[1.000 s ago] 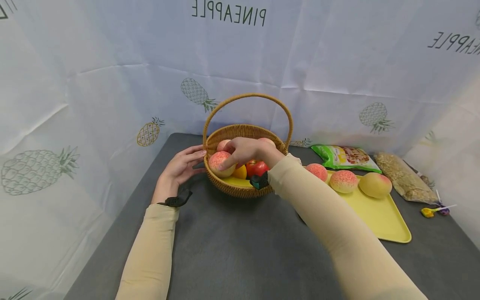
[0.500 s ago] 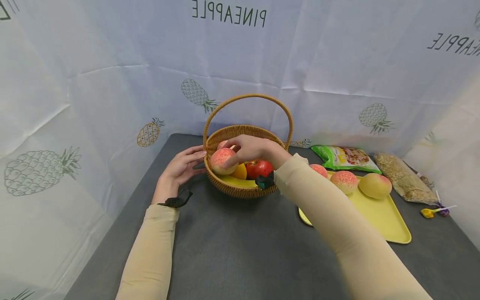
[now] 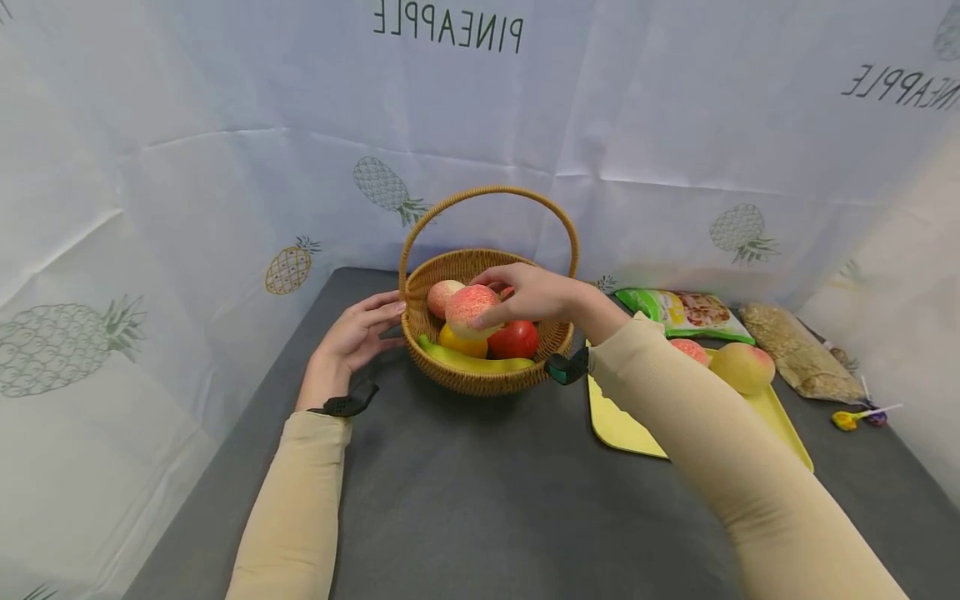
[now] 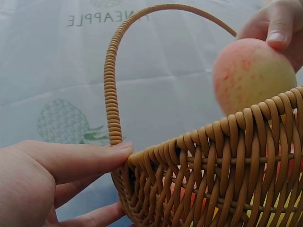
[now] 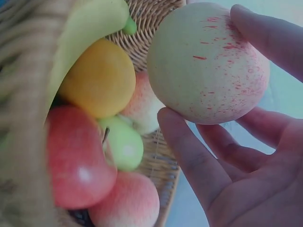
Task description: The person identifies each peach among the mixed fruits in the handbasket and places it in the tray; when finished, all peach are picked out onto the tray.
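Observation:
My right hand (image 3: 536, 293) pinches a pink-speckled peach (image 3: 468, 310) between thumb and fingers, above the wicker basket (image 3: 480, 383). In the right wrist view, that peach (image 5: 208, 66) is clear of the other fruit. Straight fingers of my left hand (image 3: 363, 327) touch the basket's left side, by the foot of its handle. Inside the basket lie a banana (image 3: 465, 360) along the front, an orange (image 3: 459, 340), a red apple (image 3: 517, 340) and another peach (image 3: 441, 296). The right wrist view also shows a small green fruit (image 5: 124, 144) and a further peach (image 5: 128, 201).
A yellow tray (image 3: 622, 425) lies right of the basket, partly under my right forearm. It bears a speckled peach (image 3: 688, 350) and a yellowish fruit (image 3: 742, 367). Behind and beyond are a green packet (image 3: 686, 312), a bag of flakes (image 3: 798, 354) and lollipops (image 3: 847, 419).
My right hand has lifted the peach from the basket's left side and moved it right, uncovering the banana and orange. The left hand stays at the rim.

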Demonstrator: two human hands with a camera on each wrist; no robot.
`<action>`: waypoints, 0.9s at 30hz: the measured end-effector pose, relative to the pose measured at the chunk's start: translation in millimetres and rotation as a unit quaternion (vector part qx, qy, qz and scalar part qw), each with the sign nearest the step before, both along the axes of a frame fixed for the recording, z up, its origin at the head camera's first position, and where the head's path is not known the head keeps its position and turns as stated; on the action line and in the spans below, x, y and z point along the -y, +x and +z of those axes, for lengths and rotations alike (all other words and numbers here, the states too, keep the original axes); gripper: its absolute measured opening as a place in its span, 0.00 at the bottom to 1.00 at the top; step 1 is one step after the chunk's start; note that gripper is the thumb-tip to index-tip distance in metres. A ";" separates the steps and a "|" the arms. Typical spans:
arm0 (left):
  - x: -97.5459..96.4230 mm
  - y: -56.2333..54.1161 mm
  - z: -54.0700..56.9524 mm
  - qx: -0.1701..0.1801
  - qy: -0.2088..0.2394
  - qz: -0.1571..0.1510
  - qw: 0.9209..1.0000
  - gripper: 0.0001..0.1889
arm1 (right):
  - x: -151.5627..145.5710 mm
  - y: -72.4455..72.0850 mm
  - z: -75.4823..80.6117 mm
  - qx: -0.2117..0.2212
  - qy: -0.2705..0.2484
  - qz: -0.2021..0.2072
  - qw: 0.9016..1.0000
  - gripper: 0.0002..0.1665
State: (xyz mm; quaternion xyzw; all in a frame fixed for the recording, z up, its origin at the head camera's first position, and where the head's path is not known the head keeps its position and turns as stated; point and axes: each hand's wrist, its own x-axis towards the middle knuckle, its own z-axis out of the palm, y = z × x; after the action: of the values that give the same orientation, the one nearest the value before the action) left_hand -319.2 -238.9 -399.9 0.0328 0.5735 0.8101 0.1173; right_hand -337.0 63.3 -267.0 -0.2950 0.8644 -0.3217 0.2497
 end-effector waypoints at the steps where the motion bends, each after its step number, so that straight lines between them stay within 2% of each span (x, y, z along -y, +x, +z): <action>1: 0.4 0.0 -0.2 0.001 -0.001 0.001 1.000 0.30 | -3.6 1.0 0.7 -0.001 -0.002 -0.002 1.000 0.40; 8: -1.8 -0.7 -2.9 0.010 0.001 0.008 1.000 0.28 | -36.0 10.0 2.8 -0.004 -0.032 -0.021 0.999 0.38; 12: -4.8 -1.2 -3.3 0.008 0.002 0.009 1.000 0.27 | -57.7 17.6 5.9 -0.021 -0.048 -0.023 0.998 0.37; 18: -4.5 -1.9 -3.8 0.009 0.005 0.010 1.000 0.28 | -84.8 27.5 9.0 -0.013 -0.077 -0.056 0.995 0.36; 27: -0.9 -0.8 -3.7 0.003 -0.007 0.018 1.000 0.27 | -111.2 37.0 3.4 -0.011 -0.077 -0.083 0.993 0.34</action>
State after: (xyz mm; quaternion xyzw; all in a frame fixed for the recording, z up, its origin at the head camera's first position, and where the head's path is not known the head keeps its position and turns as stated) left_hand -320.1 -238.1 -403.6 0.0197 0.5795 0.8080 0.1048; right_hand -300.0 174.5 -263.6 -0.2441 0.8611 -0.4039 0.1890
